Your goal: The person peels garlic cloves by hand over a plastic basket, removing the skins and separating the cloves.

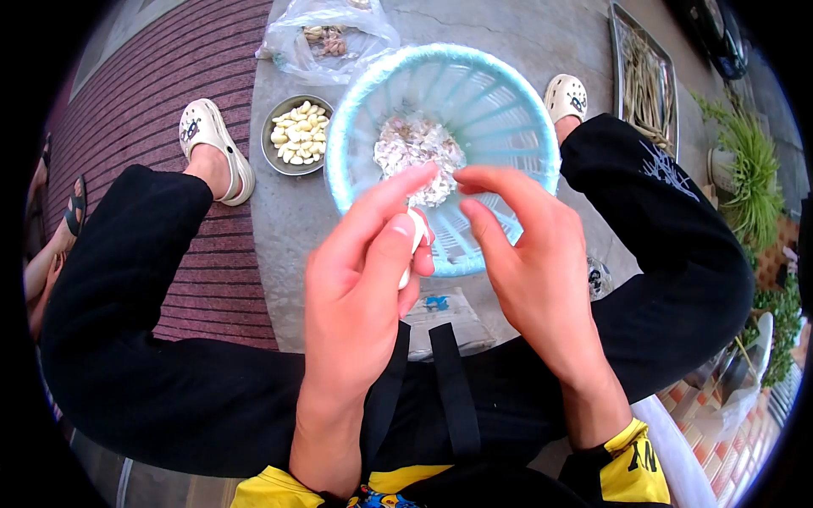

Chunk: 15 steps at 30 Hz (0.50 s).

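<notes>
My left hand [356, 262] is closed around white garlic [416, 227], pinched between thumb and fingers; part of it is hidden. Just to the right, my right hand [542, 262] is held with thumb and forefinger apart, and nothing shows between them. Both hands are over the near side of a light-blue plastic basket [336, 140]. Inside it lies a heap of papery garlic skins [406, 152]. Left of the basket, a metal bowl [296, 170] holds many peeled garlic cloves [298, 131].
A clear plastic bag [284, 46] with garlic bulbs [329, 41] lies beyond the bowl. At the upper right is a metal tray [617, 59] of dry stalks [642, 85]. A potted plant [754, 173] stands farther right. Another person's sandalled foot [74, 207] shows at left.
</notes>
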Motion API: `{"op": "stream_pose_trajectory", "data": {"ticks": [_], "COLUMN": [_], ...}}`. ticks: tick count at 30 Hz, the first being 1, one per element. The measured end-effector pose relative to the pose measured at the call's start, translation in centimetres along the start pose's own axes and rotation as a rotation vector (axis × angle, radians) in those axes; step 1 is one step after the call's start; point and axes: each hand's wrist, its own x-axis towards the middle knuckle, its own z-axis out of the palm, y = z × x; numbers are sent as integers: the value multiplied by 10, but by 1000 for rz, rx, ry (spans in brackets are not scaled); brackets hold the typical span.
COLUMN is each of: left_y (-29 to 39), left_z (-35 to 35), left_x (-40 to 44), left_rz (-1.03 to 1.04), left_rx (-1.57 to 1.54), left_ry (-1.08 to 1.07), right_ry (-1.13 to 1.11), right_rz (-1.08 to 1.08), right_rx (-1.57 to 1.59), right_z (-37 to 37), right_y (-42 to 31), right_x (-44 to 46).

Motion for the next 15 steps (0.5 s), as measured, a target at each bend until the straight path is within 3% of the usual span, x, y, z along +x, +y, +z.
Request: {"op": "stream_pose_trajectory", "data": {"ticks": [3,5,9,11,15], "left_y": [0,-1,1,-2,1], "left_z": [7,3,3,4,4], "left_x": [-1,0,-1,-1,-2], "left_rz": [-3,-73,-41,59,46], "left_rx": [-41,28,105,161,314], "left_ry": [95,67,-9,5,95], "right_ry": [-14,-247,-240,-138,-112], "right_rz": [112,364,267,251,267], "right_rx": [33,216,361,378,434], "right_z": [-5,-14,-2,-1,1], "right_y": [-4,-18,-13,-12,-11], "right_x": [1,5,0,0,-3]}}
